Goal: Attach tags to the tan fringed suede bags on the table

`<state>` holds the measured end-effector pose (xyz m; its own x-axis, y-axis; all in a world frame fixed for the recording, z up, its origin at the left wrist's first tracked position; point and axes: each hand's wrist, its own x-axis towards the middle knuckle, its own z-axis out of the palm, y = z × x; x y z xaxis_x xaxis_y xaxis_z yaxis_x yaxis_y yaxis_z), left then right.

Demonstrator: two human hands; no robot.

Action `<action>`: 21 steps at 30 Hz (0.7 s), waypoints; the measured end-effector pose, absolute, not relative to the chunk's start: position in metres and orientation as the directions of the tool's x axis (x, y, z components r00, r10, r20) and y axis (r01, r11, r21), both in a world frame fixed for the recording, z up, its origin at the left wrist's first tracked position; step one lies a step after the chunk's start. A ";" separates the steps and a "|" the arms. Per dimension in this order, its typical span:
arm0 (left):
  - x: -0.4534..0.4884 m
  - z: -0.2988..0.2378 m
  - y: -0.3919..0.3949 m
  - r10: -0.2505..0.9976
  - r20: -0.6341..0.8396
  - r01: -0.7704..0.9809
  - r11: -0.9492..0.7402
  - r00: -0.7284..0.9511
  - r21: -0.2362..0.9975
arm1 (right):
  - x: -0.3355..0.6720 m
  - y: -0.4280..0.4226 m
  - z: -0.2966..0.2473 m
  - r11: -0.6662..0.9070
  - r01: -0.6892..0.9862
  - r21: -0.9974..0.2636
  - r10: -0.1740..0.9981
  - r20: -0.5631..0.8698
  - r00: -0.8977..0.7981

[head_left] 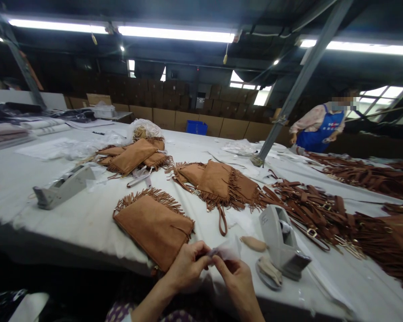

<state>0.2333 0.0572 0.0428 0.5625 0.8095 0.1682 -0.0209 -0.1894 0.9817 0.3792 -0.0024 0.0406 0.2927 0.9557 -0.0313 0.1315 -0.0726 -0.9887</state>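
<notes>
My left hand (186,267) and my right hand (237,281) meet at the table's near edge, both pinched on a small piece of thin white tissue paper (226,251). Just above my left hand lies a brown suede fringed bag (154,226), flat on the white table (87,219). A grey tape dispenser (282,241) stands to the right of my right hand.
More fringed bags lie in piles (218,184) (134,156), with brown straps (315,210) heaped at the right. A second tape dispenser (63,186) sits at the left. A person in a blue apron (319,127) works at the far right. A slanted metal post (289,105) meets the table.
</notes>
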 end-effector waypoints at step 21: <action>0.171 0.029 0.046 0.783 0.207 0.355 -0.479 0.587 0.803 | 0.318 -0.009 0.016 -0.017 0.255 -0.967 0.941 0.070 0.330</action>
<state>0.1712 0.0463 0.0292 0.5869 0.7828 0.2069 0.3554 -0.4786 0.8029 0.3183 -0.0090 0.0155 0.3299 0.9414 0.0702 0.2555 -0.0174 -0.9667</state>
